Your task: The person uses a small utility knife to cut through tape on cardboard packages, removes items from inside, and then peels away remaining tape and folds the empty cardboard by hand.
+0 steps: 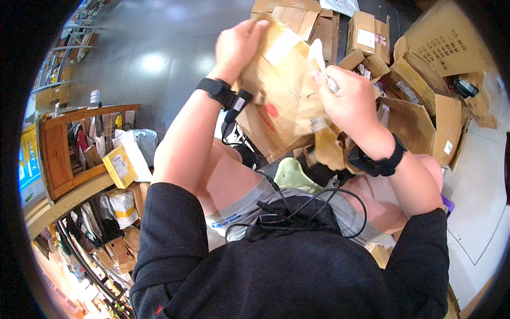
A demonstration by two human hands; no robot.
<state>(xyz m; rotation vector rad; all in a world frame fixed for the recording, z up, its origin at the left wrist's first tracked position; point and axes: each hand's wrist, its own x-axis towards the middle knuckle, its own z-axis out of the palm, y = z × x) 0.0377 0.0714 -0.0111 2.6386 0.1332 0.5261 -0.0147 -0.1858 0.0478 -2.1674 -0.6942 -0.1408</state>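
Observation:
Before me a worn brown cardboard box is held up at a tilt, with a pale label, red marks and torn, ragged lower edges. My left hand grips its upper left edge. In my right hand is a slim whitish object, pinched between thumb and fingers at the box's right side. Blur hides whether it is a tool or a strip of tape. Torn cardboard hangs below, near my right wrist. Both wrists wear black straps with small devices.
Flattened cardboard and a labelled carton lie ahead. Opened cartons crowd the right side. At left, a wooden frame stands beside a yellow parcel and shelved packages. A pale green seat edge shows between my legs; black cables cross my lap.

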